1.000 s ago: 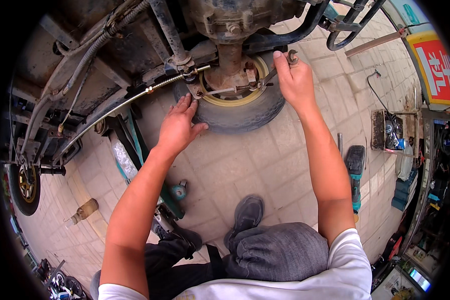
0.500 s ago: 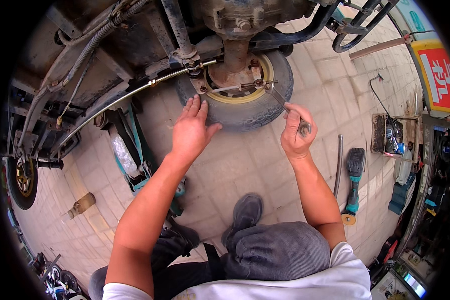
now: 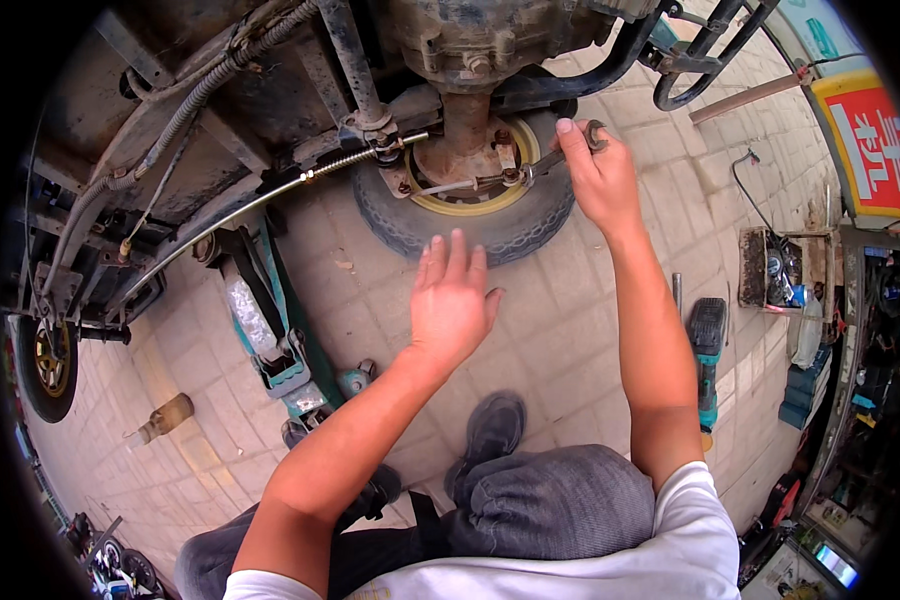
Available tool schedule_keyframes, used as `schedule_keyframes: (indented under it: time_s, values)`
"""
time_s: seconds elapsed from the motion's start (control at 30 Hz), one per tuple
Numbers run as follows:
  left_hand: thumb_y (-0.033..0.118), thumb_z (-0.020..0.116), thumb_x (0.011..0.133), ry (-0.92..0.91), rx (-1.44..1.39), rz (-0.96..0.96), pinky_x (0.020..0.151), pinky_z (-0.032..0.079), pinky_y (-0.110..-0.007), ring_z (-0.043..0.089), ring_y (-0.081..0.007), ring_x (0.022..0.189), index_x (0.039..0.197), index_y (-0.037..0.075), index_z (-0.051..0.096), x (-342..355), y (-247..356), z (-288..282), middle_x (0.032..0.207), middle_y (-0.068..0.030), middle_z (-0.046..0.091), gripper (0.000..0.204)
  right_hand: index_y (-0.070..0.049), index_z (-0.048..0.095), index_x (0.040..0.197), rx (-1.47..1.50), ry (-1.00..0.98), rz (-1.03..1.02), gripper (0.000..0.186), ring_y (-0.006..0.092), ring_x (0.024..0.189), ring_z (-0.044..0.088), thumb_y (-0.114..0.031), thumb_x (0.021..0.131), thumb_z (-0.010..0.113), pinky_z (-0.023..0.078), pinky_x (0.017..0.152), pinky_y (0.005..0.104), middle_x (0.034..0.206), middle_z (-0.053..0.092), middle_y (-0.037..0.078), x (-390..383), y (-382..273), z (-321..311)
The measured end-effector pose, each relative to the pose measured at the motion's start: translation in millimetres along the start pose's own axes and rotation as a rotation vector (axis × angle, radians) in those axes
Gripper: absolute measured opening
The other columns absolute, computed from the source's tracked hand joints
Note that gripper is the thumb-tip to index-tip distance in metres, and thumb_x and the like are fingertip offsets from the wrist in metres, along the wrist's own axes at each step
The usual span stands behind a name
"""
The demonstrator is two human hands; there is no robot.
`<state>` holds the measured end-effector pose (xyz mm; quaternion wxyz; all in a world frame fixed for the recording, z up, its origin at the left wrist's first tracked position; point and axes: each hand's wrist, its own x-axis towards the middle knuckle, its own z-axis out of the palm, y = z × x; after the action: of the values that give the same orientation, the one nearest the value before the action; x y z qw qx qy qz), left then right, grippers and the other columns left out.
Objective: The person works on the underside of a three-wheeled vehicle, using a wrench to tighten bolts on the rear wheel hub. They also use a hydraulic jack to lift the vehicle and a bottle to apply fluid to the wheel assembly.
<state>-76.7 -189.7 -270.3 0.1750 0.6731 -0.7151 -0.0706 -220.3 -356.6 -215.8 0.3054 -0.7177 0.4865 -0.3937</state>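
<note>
My right hand is closed around the end of a combination wrench. The wrench's far end sits at the nut and threaded rod on the rusty brake plate. Behind these is a wheel with a black tyre and a yellow rim. My left hand is open, fingers spread, over the paving just short of the tyre and holding nothing. A long metal rod with a spring runs from the lower left to the axle bracket.
A teal floor jack stands under the frame at left, near a brown bottle. To the right lie a teal angle grinder and a wooden box of parts. The gear housing hangs overhead.
My right hand has swung the wrench handle upward, away from me. My left hand has come away from the tyre's left side, moving right and toward me.
</note>
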Motion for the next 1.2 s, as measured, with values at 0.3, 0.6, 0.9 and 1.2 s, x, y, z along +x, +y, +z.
schedule_keyframes:
  time_s: [0.3,0.6,0.9,1.2]
  values:
    - [0.034,0.053,0.095,-0.144,-1.215,-0.898,0.083,0.048,-0.032,0.062,-0.0204,0.093,0.12,-0.003,0.055,-30,-52,17,0.107,-0.0163,0.065,0.046,0.002,0.059,0.073,-0.161,-0.214,0.02,0.044,0.0342,0.059,0.058,-0.036,0.092,0.048,0.044,0.059,0.0418,0.062,0.058,0.019,46,9,12]
    - [0.065,0.057,0.08,-0.11,-1.523,-1.249,0.098,0.036,-0.046,0.052,-0.0288,0.109,0.132,0.007,0.045,68,-167,25,0.132,-0.0122,0.049,0.079,-0.006,0.063,0.091,-0.098,0.219,-0.2,0.01,0.0281,0.065,0.059,-0.01,0.082,0.066,0.045,0.06,0.0363,0.074,0.062,0.009,-87,20,39]
    - [0.066,0.059,0.078,-0.158,-1.664,-1.334,0.106,0.023,-0.053,0.038,-0.0313,0.127,0.143,0.011,0.029,19,-82,39,0.141,-0.0137,0.038,0.09,-0.004,0.063,0.094,-0.049,0.208,-0.341,0.014,0.0269,0.068,0.059,-0.006,0.08,0.067,0.046,0.062,0.0342,0.077,0.063,0.011,-116,39,27]
    - [0.077,0.05,0.076,-0.413,-1.762,-1.264,0.107,0.02,-0.056,0.035,-0.0323,0.131,0.144,-0.005,0.015,-8,-45,39,0.145,-0.0196,0.032,0.112,0.001,0.056,0.066,0.053,0.208,-0.075,0.045,0.0162,0.048,0.039,-0.034,0.094,0.055,0.038,0.047,0.0321,0.05,0.049,0.011,-4,0,6]
